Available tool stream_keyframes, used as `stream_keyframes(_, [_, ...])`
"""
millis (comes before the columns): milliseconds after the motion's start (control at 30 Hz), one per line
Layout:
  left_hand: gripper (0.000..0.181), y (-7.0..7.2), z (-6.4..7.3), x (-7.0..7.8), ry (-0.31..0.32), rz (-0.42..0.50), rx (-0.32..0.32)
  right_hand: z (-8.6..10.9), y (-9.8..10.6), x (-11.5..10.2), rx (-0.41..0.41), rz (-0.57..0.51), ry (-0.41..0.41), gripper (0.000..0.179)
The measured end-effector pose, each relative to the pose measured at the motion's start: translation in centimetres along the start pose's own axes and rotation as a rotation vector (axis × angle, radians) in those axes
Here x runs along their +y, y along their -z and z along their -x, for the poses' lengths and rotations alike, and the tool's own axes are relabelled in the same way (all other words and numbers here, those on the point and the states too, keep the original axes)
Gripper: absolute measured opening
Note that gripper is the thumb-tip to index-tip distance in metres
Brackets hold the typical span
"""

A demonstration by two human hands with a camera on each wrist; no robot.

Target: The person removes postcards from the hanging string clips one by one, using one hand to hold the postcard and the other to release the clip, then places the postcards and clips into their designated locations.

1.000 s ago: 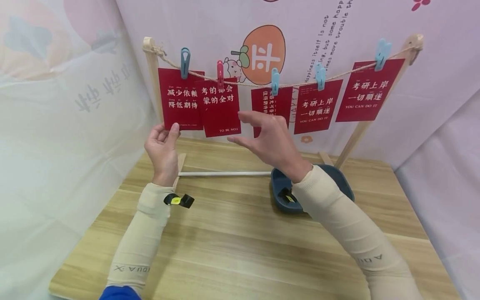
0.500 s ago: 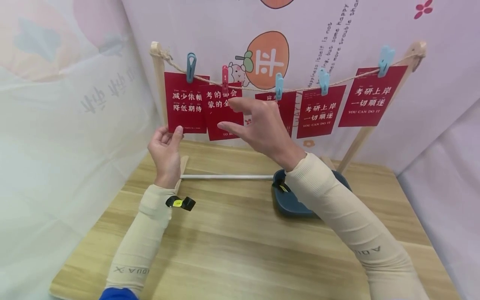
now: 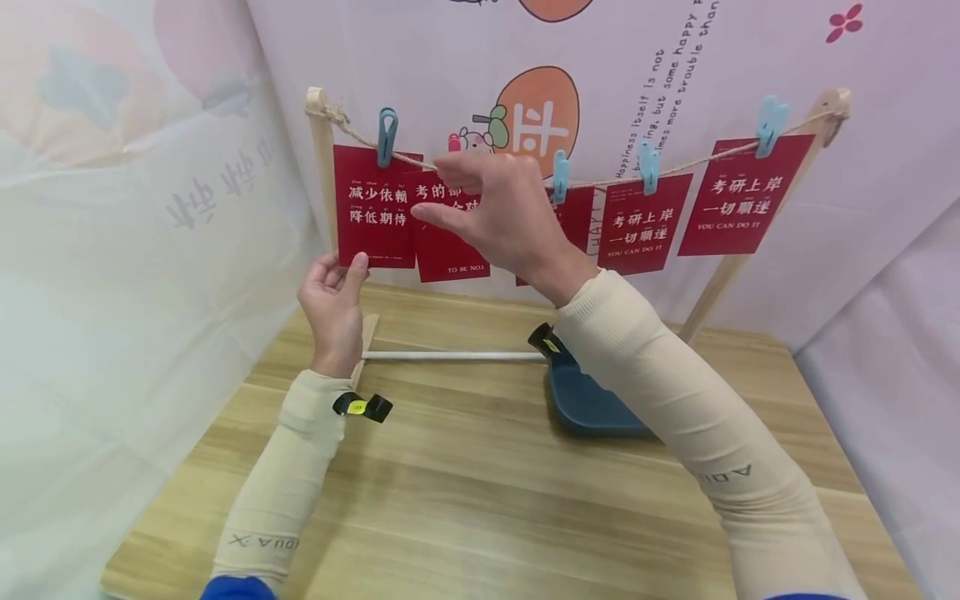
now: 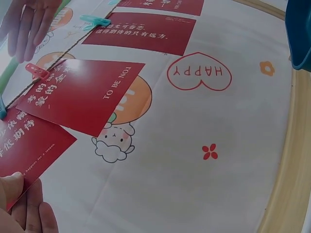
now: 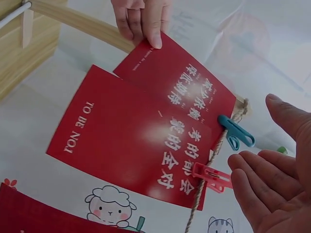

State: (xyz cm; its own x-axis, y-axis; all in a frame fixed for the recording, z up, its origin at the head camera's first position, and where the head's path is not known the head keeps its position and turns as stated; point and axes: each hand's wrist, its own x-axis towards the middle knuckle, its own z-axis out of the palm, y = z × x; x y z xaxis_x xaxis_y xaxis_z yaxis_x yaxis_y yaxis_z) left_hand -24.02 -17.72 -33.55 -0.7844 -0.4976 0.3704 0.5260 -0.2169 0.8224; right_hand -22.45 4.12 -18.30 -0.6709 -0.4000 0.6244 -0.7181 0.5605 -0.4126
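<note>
My left hand (image 3: 333, 312) pinches the lower left corner of the leftmost red card (image 3: 378, 237) between thumb and fingers. A blue-teal clothespin (image 3: 387, 137) clips that card's top to a twine line (image 5: 219, 145). The second red card (image 5: 121, 131), marked "TO BE NO.1", hangs from a pink clothespin (image 5: 213, 177) and overlaps the first card's edge. My right hand (image 3: 517, 221) is raised in front of the second card, thumb and fingers spread apart and holding nothing. In the right wrist view its fingertips are close to the pink clothespin.
Three more red cards, such as the far right one (image 3: 742, 200), hang under light blue clothespins (image 3: 770, 125). Wooden posts (image 3: 324, 175) hold the line. A dark blue tray (image 3: 592, 408) sits on the wooden table (image 3: 450, 500), by a white rod (image 3: 457, 356).
My right hand has moved left and up, from beside the second card to in front of its top. My left hand keeps its pinch on the first card. The view has shifted slightly.
</note>
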Motion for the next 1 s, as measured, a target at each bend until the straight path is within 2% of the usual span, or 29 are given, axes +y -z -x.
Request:
stream_keyframes(267, [0.009, 0.1, -0.2, 0.0, -0.001, 0.001, -0.005, -1.9, 0.2, -1.0, -0.018, 0.022, -0.031, 0.06])
stream_keyframes(533, [0.009, -0.2, -0.3, 0.1, -0.004, 0.003, -0.009, -3.5, 0.9, -1.7, -0.036, 0.077, -0.099, 0.06])
stream_keyframes(767, [0.009, -0.5, -0.3, 0.1, 0.002, 0.005, -0.008, -4.8, 1.2, -1.8, -0.048, 0.135, -0.108, 0.059])
stream_keyframes(1000, [0.009, -0.2, -0.3, 0.0, 0.004, -0.002, 0.009, -6.4, 0.8, -1.6, -0.103, 0.105, -0.172, 0.06])
